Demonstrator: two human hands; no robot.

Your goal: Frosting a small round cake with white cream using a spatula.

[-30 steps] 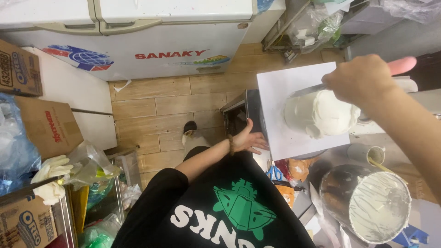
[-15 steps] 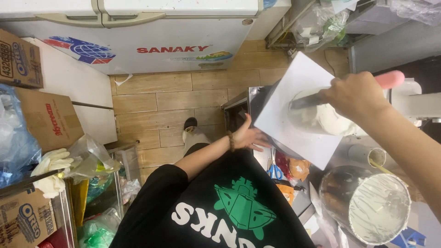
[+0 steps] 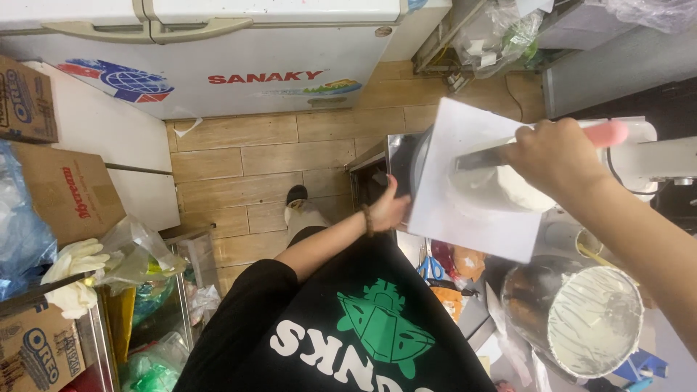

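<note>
Narrow kitchen aisle, wood-look tile floor [image 3: 239, 156], chest freezer [image 3: 218, 65] behind; a white square board [image 3: 450, 218] is gripped at its near edge by the left hand [image 3: 388, 210]; a white frosted cake [image 3: 494, 190] is borne on it; a pink-handled spatula [image 3: 501, 154] is clasped by the right hand [image 3: 555, 156], blade against the cake; a steel bowl of cream [image 3: 592, 319] is seen below.

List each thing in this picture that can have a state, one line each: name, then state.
white cake: on the white board, being smoothed
spatula: blade against the cake, gripped by right hand
white board: edge steadied by left hand
metal bowl: uncovered, smeared with cream
chest freezer: lids closed
</note>
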